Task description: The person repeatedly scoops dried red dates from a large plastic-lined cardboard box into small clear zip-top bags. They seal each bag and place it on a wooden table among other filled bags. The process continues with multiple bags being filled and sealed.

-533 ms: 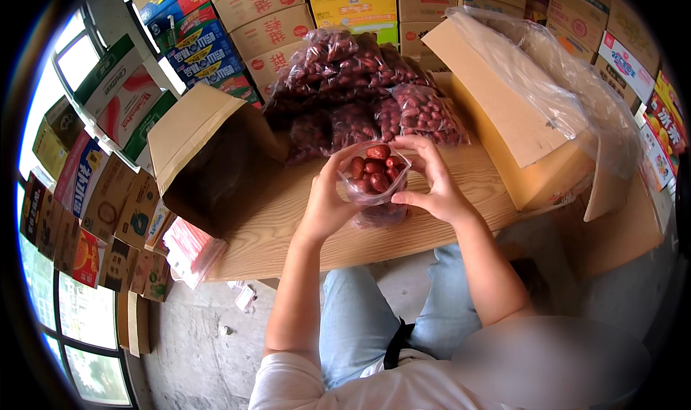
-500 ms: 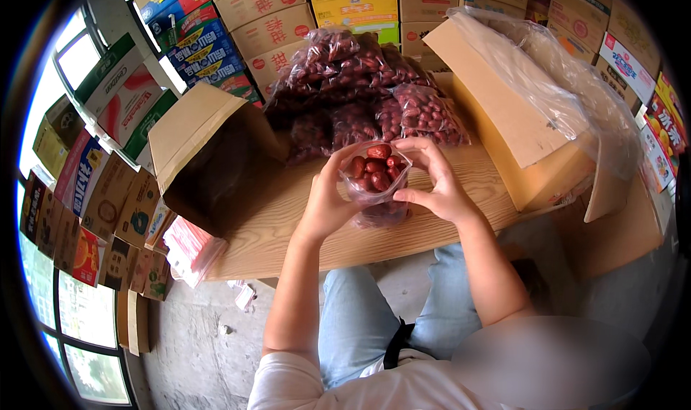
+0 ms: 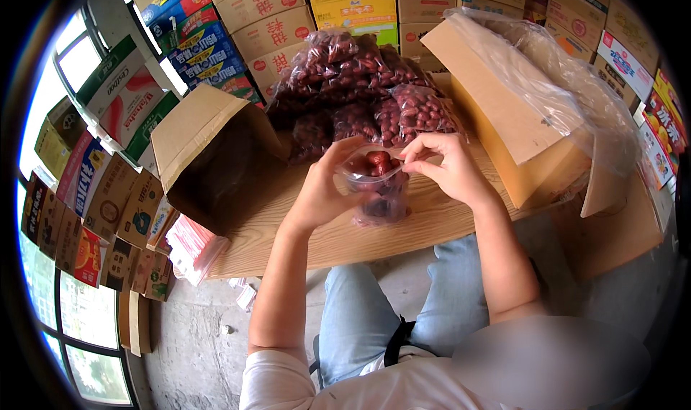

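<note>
A clear plastic bag point(image 3: 380, 207) stands upright on the wooden table in front of me, its mouth spread wide. Dark red dried dates point(image 3: 379, 162) show inside it. My left hand point(image 3: 327, 183) curves around the bag's left side, its fingers on the rim. On the opposite side my right hand point(image 3: 448, 167) pinches the bag's rim between thumb and fingers. Just beyond my hands, several filled bags of dates point(image 3: 345, 79) lie in a pile.
An open cardboard box point(image 3: 194, 136) lies on its side at the left of the wooden table point(image 3: 288, 244). Near it is a stack of flat plastic bags point(image 3: 193, 246). A larger carton point(image 3: 497, 107) with a plastic liner point(image 3: 576, 86) stands right. Stacked cartons point(image 3: 270, 57) line the back.
The bag's mouth has tipped more upright, so fewer dates show. My right hand has shifted from cupping the bag's side to pinching its rim.
</note>
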`<state>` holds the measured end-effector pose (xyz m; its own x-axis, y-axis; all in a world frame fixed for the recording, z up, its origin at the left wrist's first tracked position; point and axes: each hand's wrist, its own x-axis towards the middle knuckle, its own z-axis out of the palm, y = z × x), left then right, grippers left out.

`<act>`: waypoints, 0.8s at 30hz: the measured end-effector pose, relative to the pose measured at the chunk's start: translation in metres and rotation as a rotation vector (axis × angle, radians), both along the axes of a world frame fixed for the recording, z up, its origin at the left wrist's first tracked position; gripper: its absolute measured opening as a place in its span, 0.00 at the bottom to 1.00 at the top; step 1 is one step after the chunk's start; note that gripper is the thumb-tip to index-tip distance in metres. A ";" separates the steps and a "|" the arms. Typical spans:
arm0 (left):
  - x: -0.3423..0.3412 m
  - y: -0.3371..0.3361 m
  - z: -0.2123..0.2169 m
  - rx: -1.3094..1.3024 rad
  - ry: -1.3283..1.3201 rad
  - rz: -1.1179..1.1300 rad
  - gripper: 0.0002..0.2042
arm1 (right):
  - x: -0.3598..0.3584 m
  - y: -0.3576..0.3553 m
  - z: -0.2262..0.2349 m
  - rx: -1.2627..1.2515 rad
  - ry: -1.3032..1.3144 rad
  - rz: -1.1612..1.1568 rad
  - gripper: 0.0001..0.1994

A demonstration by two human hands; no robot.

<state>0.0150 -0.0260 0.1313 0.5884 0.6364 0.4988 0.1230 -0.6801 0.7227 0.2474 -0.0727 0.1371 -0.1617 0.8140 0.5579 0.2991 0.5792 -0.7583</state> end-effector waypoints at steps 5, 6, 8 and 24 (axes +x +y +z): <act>-0.002 -0.005 0.009 0.000 0.025 -0.005 0.38 | -0.002 -0.006 0.017 -0.114 -0.125 -0.017 0.02; 0.000 -0.005 0.009 0.007 0.010 -0.015 0.37 | -0.001 -0.006 0.017 -0.093 -0.131 -0.016 0.02; 0.001 -0.005 0.011 -0.005 0.018 -0.012 0.36 | 0.001 -0.005 0.017 -0.051 -0.141 -0.012 0.02; -0.021 -0.008 0.028 0.345 0.208 0.101 0.08 | 0.010 -0.006 0.022 -0.203 -0.192 -0.036 0.01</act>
<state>-0.0060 -0.0341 0.1594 0.6424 0.5126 0.5698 0.3209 -0.8550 0.4074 0.2573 -0.0786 0.1587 -0.2175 0.9130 0.3452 0.4662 0.4079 -0.7850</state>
